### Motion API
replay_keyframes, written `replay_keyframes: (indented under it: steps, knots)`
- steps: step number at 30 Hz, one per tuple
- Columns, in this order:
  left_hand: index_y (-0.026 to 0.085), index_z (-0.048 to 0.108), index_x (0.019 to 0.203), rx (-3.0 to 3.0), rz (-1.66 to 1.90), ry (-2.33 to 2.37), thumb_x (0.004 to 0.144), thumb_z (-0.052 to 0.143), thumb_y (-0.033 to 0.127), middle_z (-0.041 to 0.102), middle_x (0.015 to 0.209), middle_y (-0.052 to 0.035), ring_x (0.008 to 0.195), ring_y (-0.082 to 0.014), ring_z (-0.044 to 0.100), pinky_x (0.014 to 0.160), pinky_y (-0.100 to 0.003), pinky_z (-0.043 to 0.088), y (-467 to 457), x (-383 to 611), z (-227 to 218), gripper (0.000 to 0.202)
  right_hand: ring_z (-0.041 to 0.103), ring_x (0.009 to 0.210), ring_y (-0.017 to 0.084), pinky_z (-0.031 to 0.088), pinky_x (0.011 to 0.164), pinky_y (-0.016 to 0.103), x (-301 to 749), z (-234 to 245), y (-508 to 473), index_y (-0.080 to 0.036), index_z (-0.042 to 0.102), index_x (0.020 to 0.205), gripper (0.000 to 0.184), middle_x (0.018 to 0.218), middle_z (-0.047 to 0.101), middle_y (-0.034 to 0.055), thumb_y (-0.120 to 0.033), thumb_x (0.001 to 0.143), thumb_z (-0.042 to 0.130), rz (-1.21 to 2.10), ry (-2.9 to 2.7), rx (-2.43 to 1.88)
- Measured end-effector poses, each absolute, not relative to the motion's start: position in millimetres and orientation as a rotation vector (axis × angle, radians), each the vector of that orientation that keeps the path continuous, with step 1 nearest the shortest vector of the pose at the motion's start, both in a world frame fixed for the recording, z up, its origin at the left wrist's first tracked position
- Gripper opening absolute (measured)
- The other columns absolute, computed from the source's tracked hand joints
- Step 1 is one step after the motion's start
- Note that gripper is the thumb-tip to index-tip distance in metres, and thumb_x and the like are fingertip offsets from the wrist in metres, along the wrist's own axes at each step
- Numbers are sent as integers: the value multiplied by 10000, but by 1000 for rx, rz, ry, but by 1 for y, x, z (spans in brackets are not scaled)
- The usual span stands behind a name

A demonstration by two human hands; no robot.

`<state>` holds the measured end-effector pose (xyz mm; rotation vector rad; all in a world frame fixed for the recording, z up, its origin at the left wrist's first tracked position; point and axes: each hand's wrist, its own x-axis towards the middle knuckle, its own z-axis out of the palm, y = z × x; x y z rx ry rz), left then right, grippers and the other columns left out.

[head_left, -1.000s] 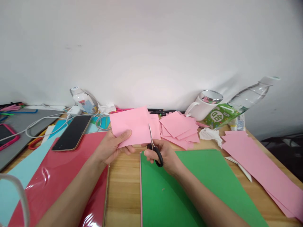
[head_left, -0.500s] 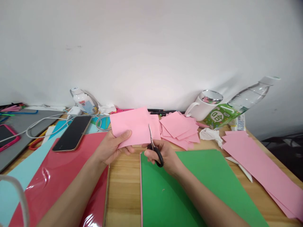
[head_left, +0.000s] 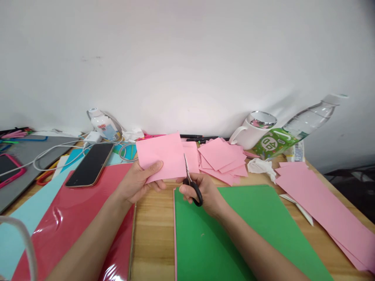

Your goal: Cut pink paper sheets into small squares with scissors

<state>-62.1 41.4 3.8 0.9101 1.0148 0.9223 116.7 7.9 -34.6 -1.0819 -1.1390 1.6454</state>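
Note:
Between the thumb and fingers of my left hand (head_left: 148, 177) is a pink sheet of paper (head_left: 162, 156), raised above the table. My right hand (head_left: 202, 191) grips black-handled scissors (head_left: 187, 171), their blades pointing up and away along the sheet's right edge. The blades look nearly closed; whether they touch the paper I cannot tell. Behind the scissors, more pink paper (head_left: 191, 156) shows, partly hidden by the held sheet. To its right lies a loose pile of cut pink pieces (head_left: 224, 158).
Green sheets (head_left: 249, 230) lie under my right forearm, and a red sheet in glossy film (head_left: 88, 207) under my left. A phone (head_left: 89, 166) rests at left. A white mug (head_left: 253, 130), green packet (head_left: 271, 143) and tilted bottle (head_left: 312, 117) stand by the wall. Pink strips (head_left: 325, 210) lie right.
The held sheet's right part has shifted very slightly to the left. Both hands and the scissors keep nearly the same place.

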Motion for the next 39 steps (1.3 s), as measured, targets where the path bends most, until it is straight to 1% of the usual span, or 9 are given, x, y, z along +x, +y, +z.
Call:
replay_keyframes:
  steps: [6,12,15,19,24,26,29,35,39]
  knots:
    - [152,617,916,986,943,927,734,657,251,688,602,-22,405,-116,600,363,-182,501,42,-63,2,211,465,431,62,340,435,191,120,-34,9,-132,589,805,389,519,537,-57,-374,558,768,1718,-1181,-1004]
    - [223,557,1137,905,1234,878,696,670,223,709,934,-38,821,-215,669,689,-300,563,42,-66,3,455,625,732,154,465,676,284,153,-28,16,-136,562,839,346,763,666,47,-249,592,777,2058,-1527,-675]
    - [230,545,1161,898,1263,854,677,669,232,706,955,-40,904,-243,649,754,-341,548,40,-68,6,500,630,663,168,475,707,354,171,-28,21,-153,551,781,358,715,677,48,-335,578,783,2028,-1511,-466]
    - [249,578,1112,888,1210,839,632,672,264,717,865,-24,853,-248,660,699,-339,555,35,-70,11,489,617,684,158,468,737,350,175,-29,24,-213,519,849,342,708,652,8,-436,665,702,1709,-1194,-630]
    - [264,646,934,790,1145,827,563,706,269,667,571,37,492,-156,626,443,-234,513,29,-71,15,375,625,777,186,484,728,366,150,-32,22,-196,480,1075,431,940,647,100,-457,754,603,1737,-1022,-783]
    - [259,637,978,788,1121,796,541,730,251,692,634,29,525,-158,641,481,-236,529,29,-71,13,447,621,748,172,491,686,338,138,-36,19,-196,462,1136,463,916,639,84,-434,764,600,1819,-945,-729]
    - [224,593,1092,894,1056,811,572,740,248,723,794,-26,694,-214,679,580,-274,550,32,-71,9,541,586,651,132,480,601,268,130,-40,18,-169,561,1025,416,802,617,36,-381,690,685,1914,-946,-741]
    - [166,615,1024,1049,1013,981,660,721,218,717,884,-60,786,-199,668,685,-287,545,41,-67,1,383,406,481,50,297,419,174,146,-36,26,-175,610,870,384,628,518,-54,-329,559,775,1163,-851,-1162]
    - [141,636,839,1058,1060,1040,690,696,252,683,650,-13,526,-130,616,490,-233,531,48,-65,-2,194,416,490,66,322,423,187,161,-31,30,-173,602,861,337,627,524,-40,-327,597,745,786,-880,-1233]
